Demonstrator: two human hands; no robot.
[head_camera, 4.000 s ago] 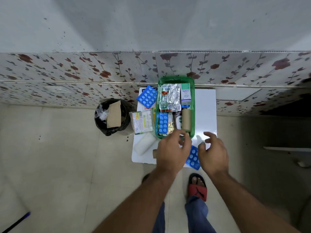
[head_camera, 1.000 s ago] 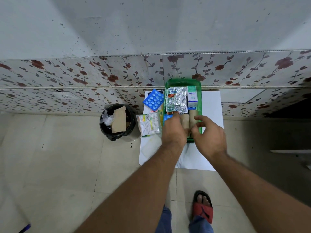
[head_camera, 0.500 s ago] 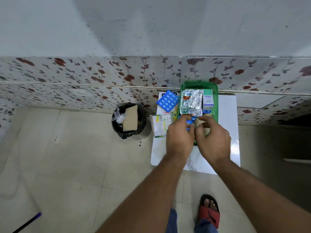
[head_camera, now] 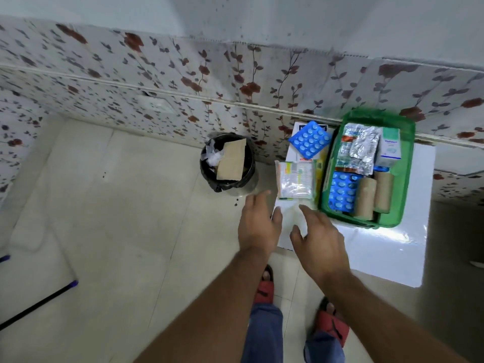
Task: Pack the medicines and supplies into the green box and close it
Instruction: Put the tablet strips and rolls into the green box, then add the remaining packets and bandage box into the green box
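Note:
The green box (head_camera: 407, 158) stands open on the white table (head_camera: 387, 252), holding silver foil strips (head_camera: 360, 150), a white carton (head_camera: 390, 146), a blue blister pack (head_camera: 341, 191) and two tan rolls (head_camera: 374, 195). Left of the box lie another blue blister pack (head_camera: 309, 138) and a clear packet of cotton swabs (head_camera: 296, 183). A white soft pack (head_camera: 292, 218) lies at the table's near left corner. My left hand (head_camera: 258, 222) and my right hand (head_camera: 318, 241) hover on either side of it, fingers spread, holding nothing.
A black bin (head_camera: 226, 163) with cardboard and plastic inside stands on the tiled floor left of the table. A flowered wall panel runs behind. A dark stick (head_camera: 39, 303) lies on the floor at far left. My feet in red sandals are below the table edge.
Both hands have left the green box and moved down-left to the white pack at the table corner. The second tan roll and the blue blister now lie inside the box. The view has swung left.

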